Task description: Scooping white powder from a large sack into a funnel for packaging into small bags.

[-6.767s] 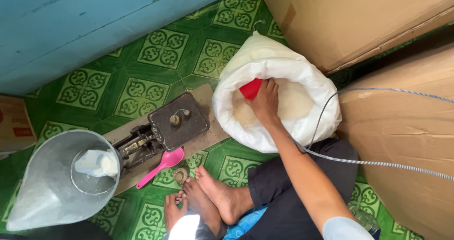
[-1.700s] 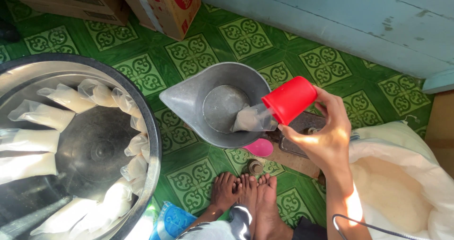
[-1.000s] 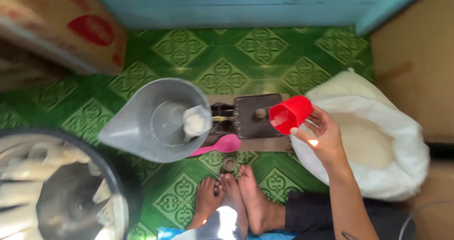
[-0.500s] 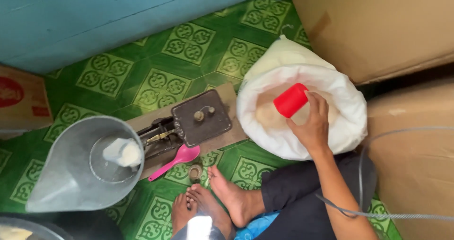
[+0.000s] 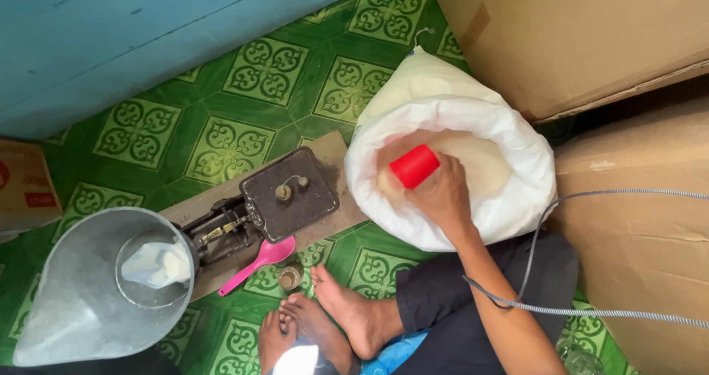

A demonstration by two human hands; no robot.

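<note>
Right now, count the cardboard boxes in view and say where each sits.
3. A large box at top right behind the white sack, another along the right edge, a small box cut off at the left edge. Others may lie outside the picture.

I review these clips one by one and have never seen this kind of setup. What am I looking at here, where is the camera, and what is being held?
There is no machine: a person sits on a green patterned floor, and the camera is worn on their head, looking down past their bare feet. Their right hand holds a red cup inside an open white sack of pale grain or powder. The left hand is out of view. To the left stands a balance scale on a board, its metal scoop pan holding a small filled plastic bag. A pink spoon lies beside it. Cardboard boxes stand on the right.
</note>
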